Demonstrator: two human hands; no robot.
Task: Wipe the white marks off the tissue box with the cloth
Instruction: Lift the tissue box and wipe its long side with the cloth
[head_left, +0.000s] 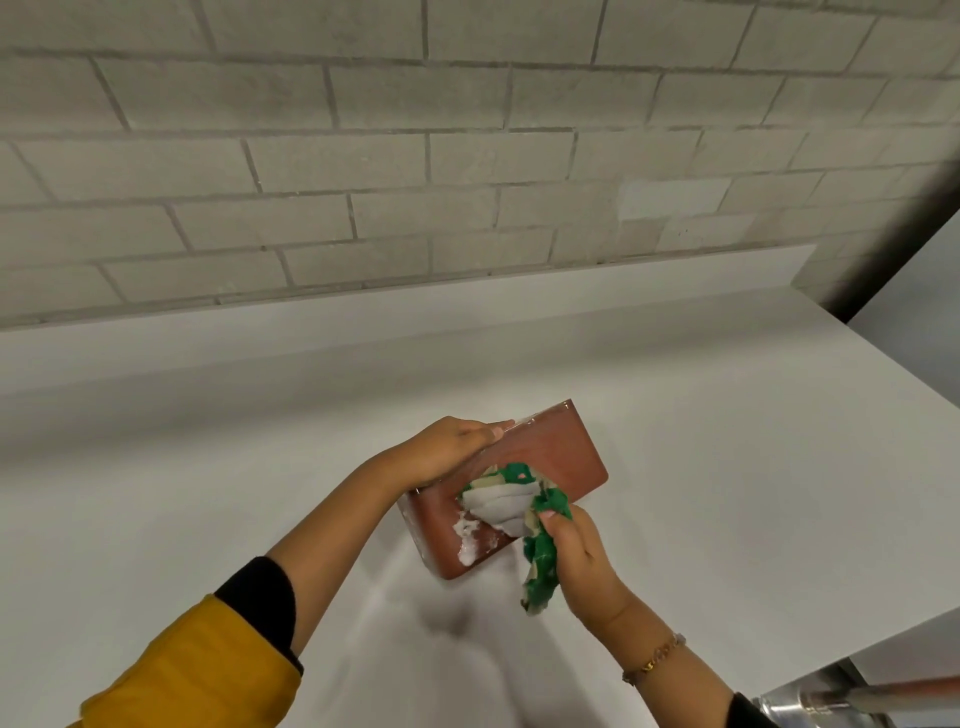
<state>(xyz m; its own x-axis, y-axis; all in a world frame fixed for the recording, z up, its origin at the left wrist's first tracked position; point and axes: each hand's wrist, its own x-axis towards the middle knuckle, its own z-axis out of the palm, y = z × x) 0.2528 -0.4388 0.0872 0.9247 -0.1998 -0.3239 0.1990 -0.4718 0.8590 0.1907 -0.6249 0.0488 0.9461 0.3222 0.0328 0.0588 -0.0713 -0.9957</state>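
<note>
Head view: on the white counter (675, 467) the left hand (447, 449) clasps the far-left edge of the tissue box (561, 452), a reddish-brown box tipped up on its long side near the counter's middle. White marks (466, 535) smear its near-left end. Against its face lies the cloth (511, 501), green and grey, bunched, which the right hand (579, 558) pinches tightly from the near right, a bracelet (655, 659) on its wrist.

Reddish-brown tissue box (550, 457) bears white marks (466, 540) (smeared); cloth (524, 514) green and grey, sleeve (208, 670) mustard-yellow.
</note>
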